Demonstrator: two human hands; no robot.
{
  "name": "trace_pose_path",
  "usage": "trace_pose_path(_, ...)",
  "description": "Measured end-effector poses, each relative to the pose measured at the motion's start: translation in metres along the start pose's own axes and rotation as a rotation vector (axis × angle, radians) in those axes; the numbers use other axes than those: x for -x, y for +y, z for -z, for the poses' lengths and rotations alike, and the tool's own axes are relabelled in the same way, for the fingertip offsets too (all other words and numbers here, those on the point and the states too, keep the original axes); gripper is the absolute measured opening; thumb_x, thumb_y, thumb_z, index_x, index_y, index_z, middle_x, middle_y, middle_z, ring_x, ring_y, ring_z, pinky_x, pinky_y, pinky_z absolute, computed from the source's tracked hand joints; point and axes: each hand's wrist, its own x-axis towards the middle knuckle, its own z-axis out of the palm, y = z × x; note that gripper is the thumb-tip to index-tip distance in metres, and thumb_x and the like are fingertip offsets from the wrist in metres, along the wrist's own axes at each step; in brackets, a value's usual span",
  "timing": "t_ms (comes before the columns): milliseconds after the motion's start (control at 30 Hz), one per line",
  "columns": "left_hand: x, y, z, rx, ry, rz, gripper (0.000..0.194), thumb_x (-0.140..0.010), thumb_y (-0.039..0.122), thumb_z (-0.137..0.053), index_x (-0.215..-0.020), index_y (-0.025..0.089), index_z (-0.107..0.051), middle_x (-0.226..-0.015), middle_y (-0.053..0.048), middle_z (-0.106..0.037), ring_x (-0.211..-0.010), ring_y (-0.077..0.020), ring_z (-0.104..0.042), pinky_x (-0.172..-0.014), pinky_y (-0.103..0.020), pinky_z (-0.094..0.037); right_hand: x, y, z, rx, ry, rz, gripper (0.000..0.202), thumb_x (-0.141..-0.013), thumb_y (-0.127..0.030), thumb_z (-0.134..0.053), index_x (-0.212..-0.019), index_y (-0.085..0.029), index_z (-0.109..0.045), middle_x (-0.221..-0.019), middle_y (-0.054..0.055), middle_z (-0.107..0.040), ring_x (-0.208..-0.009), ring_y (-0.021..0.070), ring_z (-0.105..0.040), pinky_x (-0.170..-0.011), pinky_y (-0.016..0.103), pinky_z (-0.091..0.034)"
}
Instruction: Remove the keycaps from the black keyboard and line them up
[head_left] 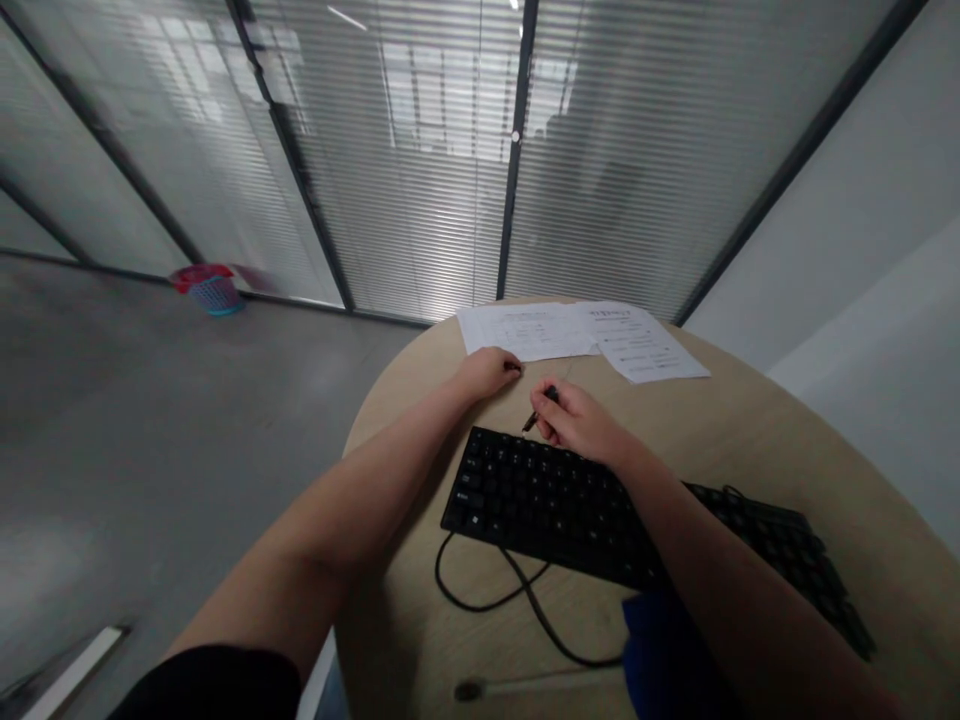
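My right hand (574,420) is closed around a slim black pen (531,421), its tip slanting down to the left just above the keyboard's far edge. Below that wrist lies a black keyboard (525,495), partly covered by my right forearm. Farther left, my left hand (487,372) rests on the table by the near edge of a printed sheet (525,330). Its fingers are curled together, with something small and dark at their tips that I cannot make out. A second printed sheet (645,345) overlaps the first on its right.
The round wooden table (405,410) stands near a glass partition with blinds (420,200). A black cable (540,610) loops in front of the keyboard, beside a blue item (652,650) and a thin pale stick with a dark end (547,684). A red and blue basket (216,292) sits on the floor.
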Motion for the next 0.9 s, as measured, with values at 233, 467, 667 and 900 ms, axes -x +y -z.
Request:
trace_pose_path(233, 0.012, 0.004, 0.004, -0.035, 0.114, 0.056, 0.039, -0.093, 0.034, -0.061, -0.127, 0.019, -0.070, -0.110, -0.009, -0.076, -0.097, -0.0231, -0.067, -0.085, -0.030, -0.049, 0.006, -0.003, -0.010, 0.150, -0.048, 0.068, 0.019, -0.101, -0.043, -0.049, -0.095, -0.024, -0.049, -0.059, -0.006, -0.054, -0.049, 0.0122, -0.052, -0.050, 0.025, -0.040)
trace_pose_path(467, 0.045, 0.016, 0.064, 0.153, -0.572, -0.135, 0.028, -0.085, 0.036, -0.065, -0.102, 0.017, -0.075, -0.081, -0.003, -0.071, -0.065, -0.0136, -0.057, -0.062, -0.025, -0.043, 0.004, 0.001, -0.018, 0.237, -0.027, 0.093, 0.015, -0.100, -0.038, -0.052, -0.096, -0.024, -0.050, -0.065, -0.005, -0.057, -0.052, 0.0121, -0.053, -0.054, 0.025, -0.039)
trace_pose_path(667, 0.051, 0.013, 0.072, 0.231, -0.952, 0.011, 0.037, -0.068, 0.037, -0.076, -0.100, 0.019, -0.071, -0.066, 0.001, -0.062, -0.055, -0.0141, -0.055, -0.047, -0.023, -0.034, 0.001, 0.001, -0.022, 0.283, -0.032, 0.103, 0.015, -0.100, -0.038, -0.050, -0.096, -0.024, -0.053, -0.067, -0.004, -0.057, -0.059, 0.0145, -0.055, -0.061, 0.027, -0.040)
trace_pose_path(900, 0.043, 0.007, 0.056, 0.239, -0.975, -0.025, 0.030, -0.066, 0.035, -0.076, -0.090, 0.018, -0.069, -0.066, 0.001, -0.062, -0.058, -0.0149, -0.059, -0.052, -0.024, -0.040, 0.003, -0.017, -0.026, 0.440, -0.120, 0.167, 0.013, -0.098, -0.034, -0.054, -0.093, -0.022, -0.055, -0.078, 0.000, -0.063, -0.071, 0.0170, -0.057, -0.068, 0.029, -0.039)
